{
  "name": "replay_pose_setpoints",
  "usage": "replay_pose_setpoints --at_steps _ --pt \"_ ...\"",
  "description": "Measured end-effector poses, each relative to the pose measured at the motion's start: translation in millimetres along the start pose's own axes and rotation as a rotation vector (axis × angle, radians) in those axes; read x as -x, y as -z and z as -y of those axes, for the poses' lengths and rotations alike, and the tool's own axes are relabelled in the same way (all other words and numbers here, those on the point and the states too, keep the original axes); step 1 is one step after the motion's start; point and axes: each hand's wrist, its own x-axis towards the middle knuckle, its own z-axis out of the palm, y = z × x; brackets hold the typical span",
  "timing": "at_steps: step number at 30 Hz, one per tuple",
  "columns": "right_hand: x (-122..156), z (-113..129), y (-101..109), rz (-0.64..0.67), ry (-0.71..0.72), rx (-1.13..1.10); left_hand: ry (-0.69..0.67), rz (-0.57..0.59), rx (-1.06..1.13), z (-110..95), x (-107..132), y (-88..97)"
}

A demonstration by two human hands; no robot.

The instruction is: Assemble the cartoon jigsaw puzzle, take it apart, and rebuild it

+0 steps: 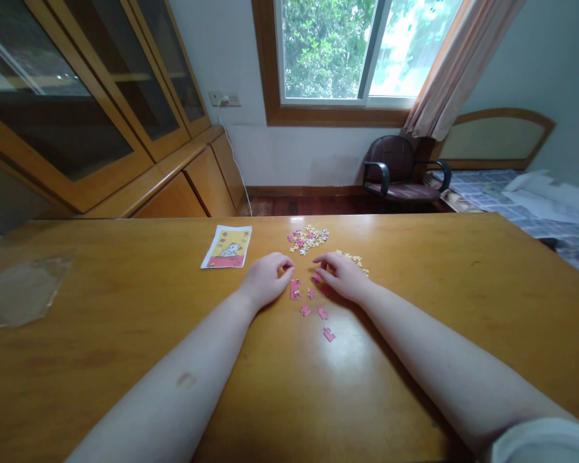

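Jigsaw pieces (pixel 295 289) lie between the curled left hand (pixel 265 280) and right hand (pixel 341 276) — any grip hidden.

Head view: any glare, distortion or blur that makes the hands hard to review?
In the head view, the window is overexposed toward its right side, a pale glare patch lies on the wooden table, wide-angle distortion splays the table and leans the glass-fronted cabinet, and the left hand, right hand and pink puzzle pieces show no obvious blur.
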Motion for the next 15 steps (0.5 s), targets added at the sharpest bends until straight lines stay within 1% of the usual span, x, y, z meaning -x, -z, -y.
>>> replay_pose_setpoints --at_steps 1,2,3,5,7,9,10,12,14,15 --pt "0 -2 -1 -0.03 -0.012 -0.008 -0.071 -0.002 -0.059 -9 3 1.3" --pt "1 -4 -1 -0.059 -0.021 -0.014 -0.145 0.023 -0.129 -20 7 1.7" --pt "1 -5 -3 -0.088 -0.028 -0.017 -0.213 0.059 -0.207 -34 12 1.0" --pt "1 -7 -5 -0.14 -0.041 -0.014 -0.303 0.146 -0.317 -69 28 -5.2" --pt "0 -7 -7 -0.162 -0.047 0.007 -0.29 0.174 -0.367 -104 49 -17.5" --pt "0 -3 -6 -0.135 -0.058 0.023 -0.269 0.21 -0.374 -132 74 -32.9" --pt "2 0 -4 -0.104 -0.061 0.026 -0.262 0.217 -0.371 -140 86 -40.4" --pt "9 8 2 -0.012 -0.045 0.021 -0.262 0.165 -0.389 -146 107 -53.4" --pt "21 18 10 0.111 0.042 0.019 -0.272 0.079 -0.417 -142 120 -62.7" --pt "29 23 14 0.169 0.069 0.023 -0.263 0.062 -0.423 -138 124 -66.1"
